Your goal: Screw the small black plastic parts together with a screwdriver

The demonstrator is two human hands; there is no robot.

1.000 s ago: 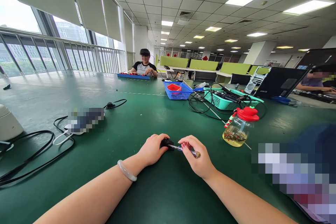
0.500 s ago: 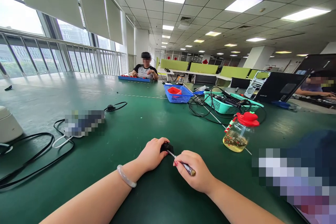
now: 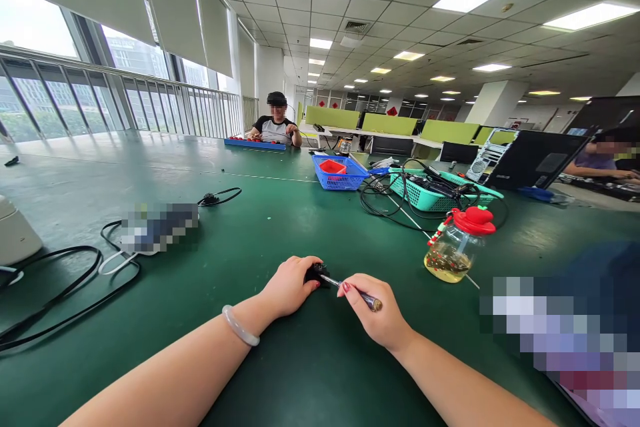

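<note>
My left hand (image 3: 288,287) is closed around a small black part (image 3: 317,272) on the green table; fingers hide much of it, and its exact kind I cannot make out. A pale bangle circles that wrist. Between the thumb and fingers of my right hand (image 3: 380,317) is a screwdriver (image 3: 371,301) with a dark, shiny handle and a metal shaft. The shaft points left, and its tip meets the black part near my left thumb. Whether the tip sits in a screw is too small to tell.
A red-lidded jar (image 3: 453,253) of liquid stands right of my hands. Beyond are a blue basket (image 3: 340,180), a teal basket (image 3: 425,200) with cables, and a laptop-like black panel (image 3: 535,159). Cables (image 3: 65,307) lie left. A person (image 3: 274,125) sits across the table (image 3: 270,207).
My right hand has shifted slightly right with the screwdriver, whose shaft now lies more level. The black part appears turned a little in my left hand. The view has tilted slightly.
</note>
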